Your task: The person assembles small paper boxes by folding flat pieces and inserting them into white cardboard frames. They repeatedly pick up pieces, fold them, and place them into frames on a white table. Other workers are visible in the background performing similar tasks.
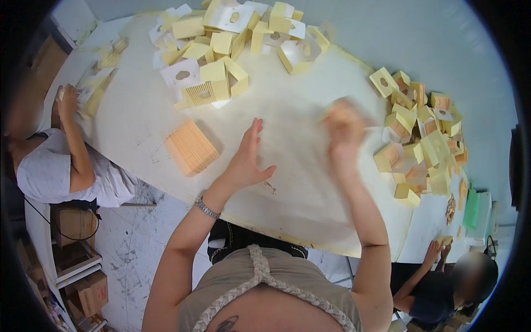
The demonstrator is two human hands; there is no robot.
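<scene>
My left hand (246,160) is open over the white table, fingers stretched and thumb apart, holding nothing. A block of thin peach-orange flat pieces (191,148), pressed together in a neat stack, sits just left of it. My right hand (344,130) is smeared by motion above the table, between the two piles. Some peach-coloured blur shows at its fingers, but I cannot make out whether it holds anything. Pale yellow folded card boxes with cut-out holes form a pile (221,47) at the far middle. Another pile of such boxes (423,138), some with peach contents, lies to the right.
The white table (287,205) curves toward me at its near edge. At the left, a seated person (61,160) handles yellow card pieces (97,91). Another person (437,288) works at the lower right, near a green item (471,209). Shelves with cardboard boxes (88,293) stand at lower left.
</scene>
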